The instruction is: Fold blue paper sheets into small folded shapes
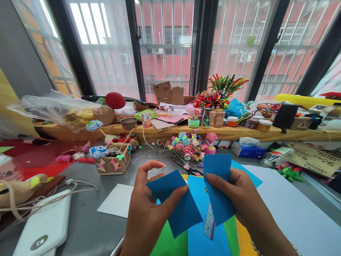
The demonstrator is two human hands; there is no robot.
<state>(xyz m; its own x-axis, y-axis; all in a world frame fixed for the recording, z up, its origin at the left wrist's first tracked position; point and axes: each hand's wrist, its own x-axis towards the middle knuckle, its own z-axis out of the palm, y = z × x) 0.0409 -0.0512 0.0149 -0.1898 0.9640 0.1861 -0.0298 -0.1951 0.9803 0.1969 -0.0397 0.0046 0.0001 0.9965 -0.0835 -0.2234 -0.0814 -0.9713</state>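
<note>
My left hand point(157, 202) pinches a blue paper piece point(177, 206) between thumb and fingers, the piece tilted. A second blue paper piece point(218, 192) is upright in my right hand point(239, 192), the thumb pressed on its front. A narrow gap separates the two pieces. Beneath them lie a larger blue sheet point(195, 234), a green sheet point(170, 245) and a strip of yellow-orange paper point(243, 238). Between my hands a small patterned ruler-like strip point(209, 222) rests on the blue sheet, partly covered by the right-hand piece.
A large white sheet point(290, 213) spreads at the right, and a white square point(117, 200) lies left of my hands. Farther left are a white power bank point(44, 224) with cables and a cardboard basket point(113, 163). Pipe-cleaner flowers point(186, 144) and a tissue box point(247, 150) stand behind.
</note>
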